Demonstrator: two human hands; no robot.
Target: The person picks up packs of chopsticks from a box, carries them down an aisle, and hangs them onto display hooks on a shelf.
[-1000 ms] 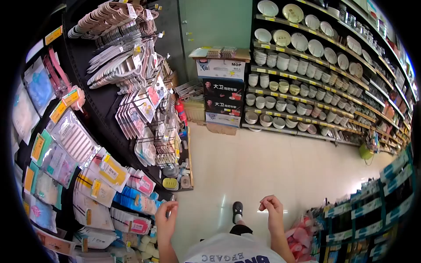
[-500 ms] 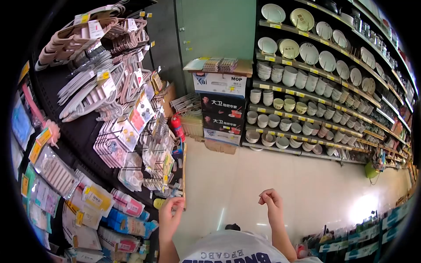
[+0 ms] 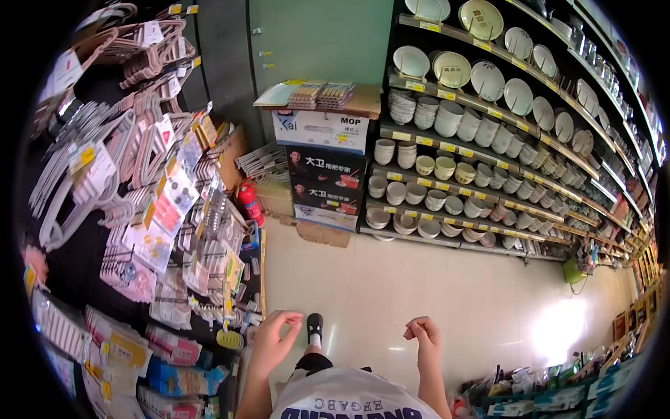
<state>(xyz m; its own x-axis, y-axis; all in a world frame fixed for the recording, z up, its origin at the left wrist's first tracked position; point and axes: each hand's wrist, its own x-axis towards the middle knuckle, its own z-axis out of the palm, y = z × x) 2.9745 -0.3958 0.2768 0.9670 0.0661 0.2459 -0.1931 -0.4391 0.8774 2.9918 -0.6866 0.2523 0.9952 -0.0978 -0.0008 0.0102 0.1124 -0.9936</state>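
Note:
My left hand [image 3: 277, 336] is held out over the pale floor, its fingers bent and the thumb apart, with nothing in it. Nearest to it is the lower end of the left rack, where a yellow-green packaged item [image 3: 230, 339] hangs. My right hand [image 3: 424, 333] hovers above the floor on the other side of my body. Its fingers are loosely curled, and no object shows in them. Between the hands, one of my dark shoes [image 3: 315, 325] is on the tiles [image 3: 363, 293].
Clothes hangers [image 3: 84, 174] and packaged goods fill the left rack. Stacked mop boxes [image 3: 322, 167] stand ahead beside a red fire extinguisher [image 3: 250, 203]. Shelves of bowls [image 3: 444, 167] and plates [image 3: 487, 80] run along the right. A green bin [image 3: 574, 270] stands at the shelves' far end.
The boxes and shelves have shifted left in view, and the left rack has come closer. My foot now shows in front of me. Both hands stay raised, holding nothing.

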